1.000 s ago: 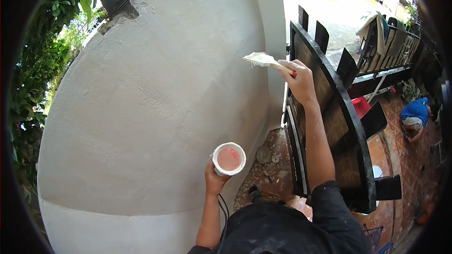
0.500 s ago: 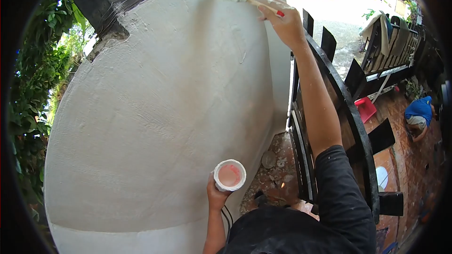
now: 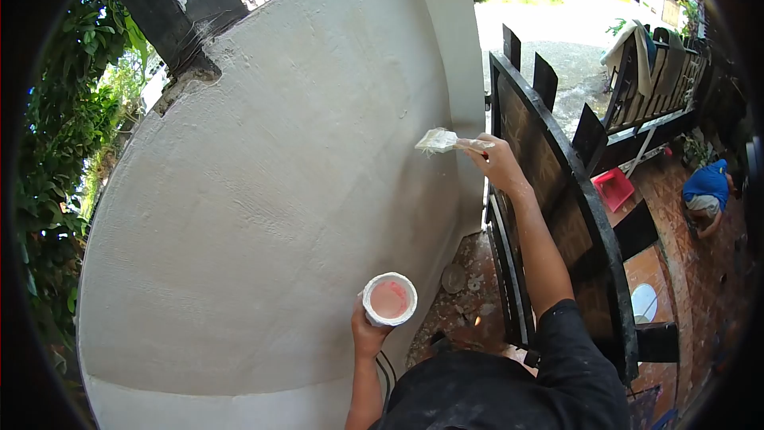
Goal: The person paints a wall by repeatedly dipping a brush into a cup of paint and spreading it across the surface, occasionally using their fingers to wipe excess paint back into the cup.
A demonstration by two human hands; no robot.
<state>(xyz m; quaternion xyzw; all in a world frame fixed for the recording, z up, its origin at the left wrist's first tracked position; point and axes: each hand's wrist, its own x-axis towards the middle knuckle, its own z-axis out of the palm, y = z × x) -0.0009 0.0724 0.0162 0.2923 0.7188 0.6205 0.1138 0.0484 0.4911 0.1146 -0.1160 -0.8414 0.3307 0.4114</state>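
Brush (image 3: 438, 141) clamped in right hand (image 3: 500, 166), bristles laid on wall (image 3: 278, 191) for spreading; cup (image 3: 389, 300) wrapped upright in left hand (image 3: 368, 333) near wall, against spills.

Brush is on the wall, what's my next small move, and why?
Probably draw the brush down along the wall: its bristles touch near the right edge, the right hand grips the handle, and the cup sits low in the left hand.

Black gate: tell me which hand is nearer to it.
Right. The right hand, holding the brush, is beside the gate; the left hand, holding the cup, is lower, toward the wall.
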